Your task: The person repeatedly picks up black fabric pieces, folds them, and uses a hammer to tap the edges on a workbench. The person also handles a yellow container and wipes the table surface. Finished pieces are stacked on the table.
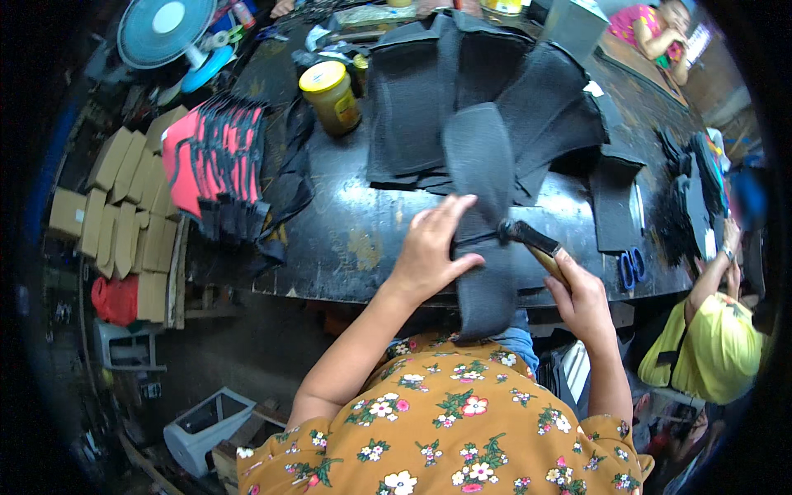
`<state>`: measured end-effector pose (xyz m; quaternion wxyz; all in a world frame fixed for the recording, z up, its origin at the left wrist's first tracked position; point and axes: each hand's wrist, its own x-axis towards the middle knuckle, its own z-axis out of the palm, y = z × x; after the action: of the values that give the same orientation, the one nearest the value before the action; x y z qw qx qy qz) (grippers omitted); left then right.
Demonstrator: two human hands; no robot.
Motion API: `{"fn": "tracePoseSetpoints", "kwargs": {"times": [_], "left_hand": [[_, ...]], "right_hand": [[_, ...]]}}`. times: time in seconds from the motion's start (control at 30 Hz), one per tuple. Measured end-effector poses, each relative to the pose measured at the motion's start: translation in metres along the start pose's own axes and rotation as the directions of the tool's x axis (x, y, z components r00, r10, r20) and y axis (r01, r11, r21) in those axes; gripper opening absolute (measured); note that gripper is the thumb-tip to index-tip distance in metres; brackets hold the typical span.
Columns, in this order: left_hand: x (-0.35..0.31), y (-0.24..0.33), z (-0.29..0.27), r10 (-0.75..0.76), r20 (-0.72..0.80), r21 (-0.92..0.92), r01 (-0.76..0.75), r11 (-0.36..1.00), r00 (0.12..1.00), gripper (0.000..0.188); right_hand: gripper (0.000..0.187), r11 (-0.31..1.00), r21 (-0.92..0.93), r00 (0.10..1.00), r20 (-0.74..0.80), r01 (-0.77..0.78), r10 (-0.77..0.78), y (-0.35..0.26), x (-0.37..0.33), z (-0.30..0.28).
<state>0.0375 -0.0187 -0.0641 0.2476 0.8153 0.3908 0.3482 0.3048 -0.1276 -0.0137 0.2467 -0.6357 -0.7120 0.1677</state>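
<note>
A long black leather-like panel [483,157] lies across the near edge of the table, its lower end hanging over toward my lap. My left hand [433,247] rests on its left side, fingers stretched out and thumb apart. In my right hand [580,290] is a hammer [538,240], gripped by its wooden handle. The dark hammer head touches or hovers just over the panel's right edge; I cannot tell which. Beyond the panel, a fan of similar black pieces [408,107] is spread on the table [330,247].
A yellow-lidded jar [332,103] stands left of the fanned pieces, near a stack of pink-and-black pieces [219,161]. Blue-handled scissors [632,268] lie at the right. Cardboard boxes [124,177] and an electric fan [169,29] are leftward. A person in yellow [714,346] works at the right.
</note>
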Motion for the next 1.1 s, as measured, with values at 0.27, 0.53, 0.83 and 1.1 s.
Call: {"fn": "tracePoseSetpoints", "kwargs": {"times": [0.27, 0.53, 0.83, 1.1], "left_hand": [[0.012, -0.066, -0.112, 0.053, -0.761, 0.125, 0.066, 0.99, 0.647, 0.084], [-0.01, -0.198, -0.122, -0.286, -0.49, 0.25, 0.447, 0.859, 0.823, 0.08], [-0.007, -0.167, -0.124, -0.151, -0.632, 0.399, 0.486, 0.777, 0.76, 0.055], [0.003, -0.046, -0.078, -0.162, -0.519, -0.186, 0.074, 0.98, 0.839, 0.032]], "right_hand": [[0.056, 0.943, -0.312, 0.969, -0.243, -0.112, 0.034, 0.073, 0.007, -0.005], [0.026, 0.971, -0.229, 0.884, -0.464, -0.069, -0.047, 0.135, 0.031, -0.014], [0.028, 0.959, 0.021, 0.694, -0.686, -0.283, 0.22, 0.22, 0.104, -0.043], [0.045, 0.399, 0.9, 0.909, -0.304, 0.176, 0.285, 0.105, 0.074, -0.082]]}}
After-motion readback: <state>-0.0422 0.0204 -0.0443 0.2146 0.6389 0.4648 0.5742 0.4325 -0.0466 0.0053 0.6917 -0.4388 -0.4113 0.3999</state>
